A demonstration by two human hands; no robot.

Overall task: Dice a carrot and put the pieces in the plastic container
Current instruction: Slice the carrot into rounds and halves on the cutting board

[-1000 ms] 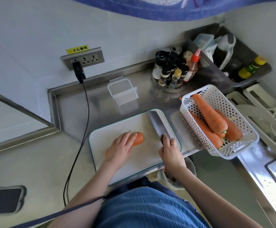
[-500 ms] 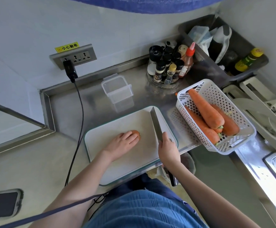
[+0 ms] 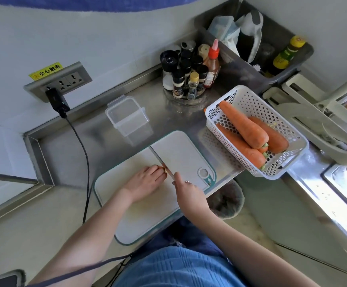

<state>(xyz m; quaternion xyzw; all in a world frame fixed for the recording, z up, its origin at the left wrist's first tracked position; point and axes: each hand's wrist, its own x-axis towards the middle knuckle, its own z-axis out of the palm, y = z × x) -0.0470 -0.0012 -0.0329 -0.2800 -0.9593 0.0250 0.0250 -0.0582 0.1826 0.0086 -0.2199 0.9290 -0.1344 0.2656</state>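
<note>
Orange carrots (image 3: 245, 126) in white perforated basket (image 3: 288, 168); white, teal-rimmed cutting board (image 3: 180, 150).

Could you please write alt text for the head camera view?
A person's left hand holds a carrot on a white cutting board while the right hand grips a knife against it.
</note>
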